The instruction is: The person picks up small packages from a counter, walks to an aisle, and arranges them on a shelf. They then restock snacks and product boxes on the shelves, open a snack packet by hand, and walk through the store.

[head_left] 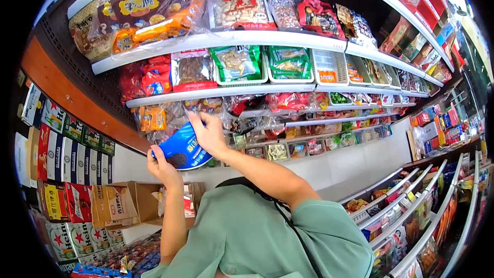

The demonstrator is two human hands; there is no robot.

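A shiny blue snack bag (181,146) with yellow and white print and a dark round picture is held in front of the shelves, tilted. My left hand (163,164) is closed on its lower left edge. At the upper right edge, my right hand (207,133) grips it with the thumb up. Close behind the bag, on a low shelf, lie orange snack packs (153,118) and clear plastic bags. I cannot make out the exact contents of the blue bag.
Above are shelves with a peanut bag (241,6), green packs (236,63) in white baskets and a brown gift bag (141,7). Beer cartons (64,242) and an open cardboard box (135,203) stand at left. Another rack (411,211) runs along the right, beyond the pale floor (303,172).
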